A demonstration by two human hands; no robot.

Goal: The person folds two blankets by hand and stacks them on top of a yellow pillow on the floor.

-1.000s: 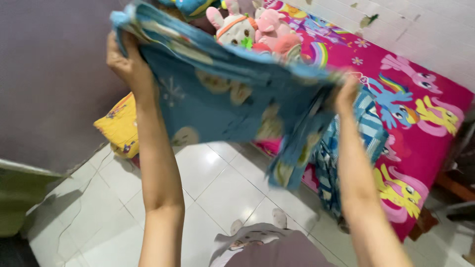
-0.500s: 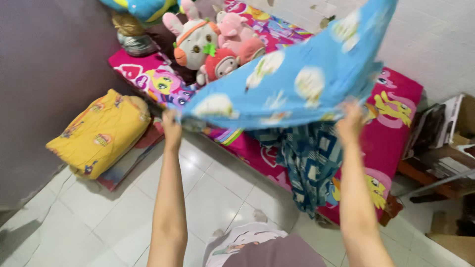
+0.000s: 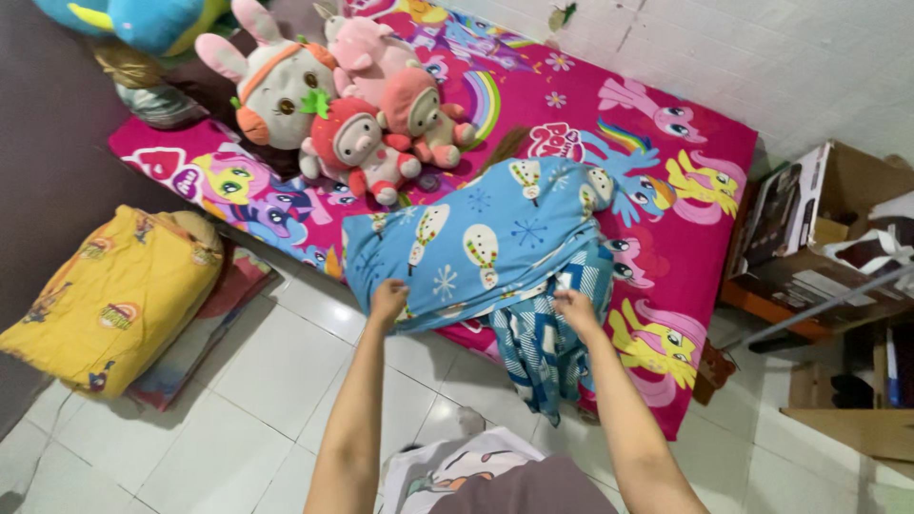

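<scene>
A light blue cloth with a snowman print (image 3: 481, 238) lies spread on the pink cartoon-print mattress (image 3: 666, 124). My left hand (image 3: 387, 300) grips its near left corner at the mattress edge. My right hand (image 3: 574, 306) holds its near right edge. Under the blue cloth, a blue-and-white checked cloth (image 3: 538, 352) hangs over the mattress side toward the floor.
Several plush toys (image 3: 352, 124) sit at the mattress head. A yellow pillow (image 3: 105, 295) lies on the white tiled floor (image 3: 267, 381) at left, against a dark wall. Cardboard boxes and a low wooden shelf (image 3: 819, 247) stand at right.
The blue cloth was held high in the air, then swung out over the bed; now it has come down flat on the mattress, with both my hands lowered to its near edge.
</scene>
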